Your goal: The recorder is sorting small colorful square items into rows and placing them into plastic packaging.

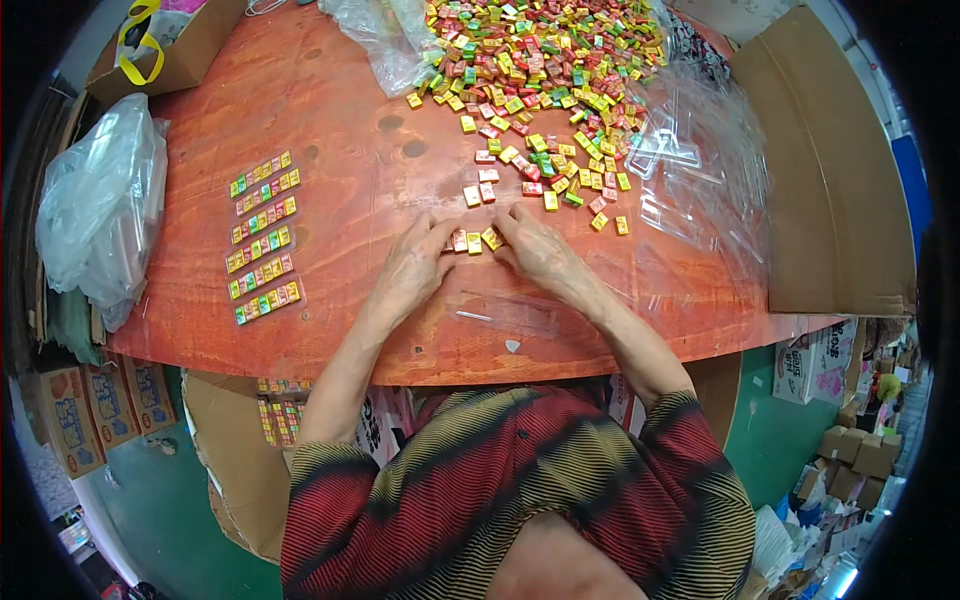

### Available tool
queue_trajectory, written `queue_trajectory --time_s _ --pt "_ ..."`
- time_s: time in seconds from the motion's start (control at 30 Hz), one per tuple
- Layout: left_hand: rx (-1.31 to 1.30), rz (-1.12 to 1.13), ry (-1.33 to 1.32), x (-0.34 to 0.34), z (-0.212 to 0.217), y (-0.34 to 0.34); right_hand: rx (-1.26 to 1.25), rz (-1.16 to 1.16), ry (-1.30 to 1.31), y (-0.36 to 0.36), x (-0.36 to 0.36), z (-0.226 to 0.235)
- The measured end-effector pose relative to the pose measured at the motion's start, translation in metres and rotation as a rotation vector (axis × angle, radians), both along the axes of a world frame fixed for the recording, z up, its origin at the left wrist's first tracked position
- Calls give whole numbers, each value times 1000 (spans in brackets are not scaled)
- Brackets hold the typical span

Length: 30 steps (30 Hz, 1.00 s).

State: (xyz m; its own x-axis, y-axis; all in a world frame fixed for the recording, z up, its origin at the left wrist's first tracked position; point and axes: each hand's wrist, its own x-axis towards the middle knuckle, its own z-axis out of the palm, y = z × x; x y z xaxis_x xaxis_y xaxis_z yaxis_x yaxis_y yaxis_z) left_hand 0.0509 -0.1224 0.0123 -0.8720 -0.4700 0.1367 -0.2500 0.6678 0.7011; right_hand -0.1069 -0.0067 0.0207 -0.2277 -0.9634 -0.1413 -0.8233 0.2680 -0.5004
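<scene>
At the middle of the table my left hand (411, 262) has its thumb and fingers closed round the left end of a short row of small red and yellow boxes (474, 243). My right hand (541, 254) pinches a tilted small yellow box (491, 238) at the row's right end. Just beyond my fingers lie a few loose small boxes (472, 196). A clear plastic tray (510, 314), hard to make out, lies nearer to me. Further off spreads a big heap of small red, yellow and green boxes (545, 50).
Several filled clear trays (262, 217) form a column at the left. Clear empty trays (690, 185) pile up at the right beside a large cardboard box (835, 170). A plastic bag (105, 205) hangs at the left edge. Below the table stands an open carton (235, 450) with filled trays.
</scene>
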Motion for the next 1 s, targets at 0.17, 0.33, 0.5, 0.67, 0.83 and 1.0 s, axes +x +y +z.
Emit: queue_trajectory --time_s 0.17,0.33,0.5,0.67,0.83,1.0 --pt "51 40 -33 5 3 -6 -44 8 35 3 -5 -1" --pt "125 117 -48 2 -7 -8 9 26 29 0 -8 0" --pt "14 39 -4 1 1 -6 -65 48 -55 7 -10 8" --pt "27 -31 12 3 -5 -11 -142 -120 84 -5 -11 6" --pt "2 27 9 -3 -1 -4 -206 -97 205 -36 -18 -9" --pt "-24 80 19 3 -5 -4 -265 -54 225 -37 -20 -12"
